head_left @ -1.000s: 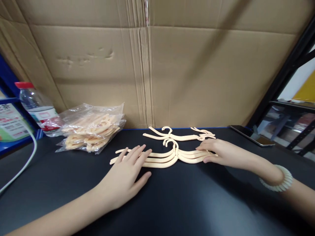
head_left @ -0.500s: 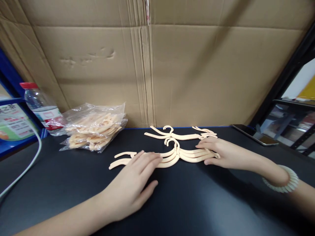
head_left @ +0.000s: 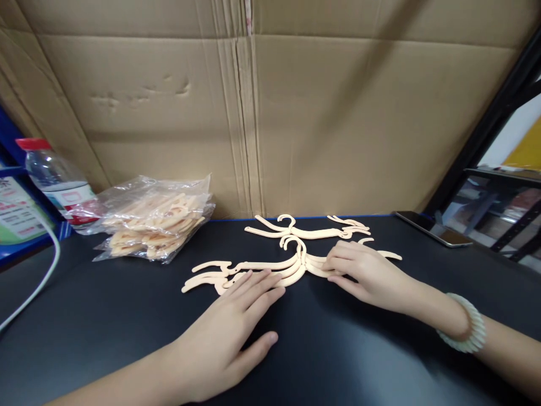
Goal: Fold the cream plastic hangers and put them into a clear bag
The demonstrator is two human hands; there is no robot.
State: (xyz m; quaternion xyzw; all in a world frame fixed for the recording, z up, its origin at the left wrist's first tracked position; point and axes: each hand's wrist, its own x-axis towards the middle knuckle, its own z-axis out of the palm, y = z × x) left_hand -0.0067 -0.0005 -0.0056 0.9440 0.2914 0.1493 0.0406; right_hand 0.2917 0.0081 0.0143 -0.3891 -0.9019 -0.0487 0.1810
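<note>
A stack of cream plastic hangers [head_left: 291, 265] lies flat on the black table [head_left: 127, 316]. My left hand [head_left: 230, 324] rests flat with fingers stretched out, its fingertips touching the stack's left arms. My right hand [head_left: 363, 273], fingers bent and spread, presses on the stack's right arms; a pale beaded bracelet [head_left: 462, 330] circles that wrist. Behind the stack lies a second, smaller group of cream hangers [head_left: 308, 228].
A clear plastic bag of more hangers [head_left: 156, 223] sits at the back left, beside a water bottle [head_left: 59, 183] with a red cap. A white cable [head_left: 38, 287] crosses the left edge. A phone [head_left: 433, 228] lies at the back right. A cardboard wall [head_left: 270, 113] closes the back.
Both hands slid inward along the hanger stack toward its middle. The ends of the hanger arms, covered before, now show on the left and right.
</note>
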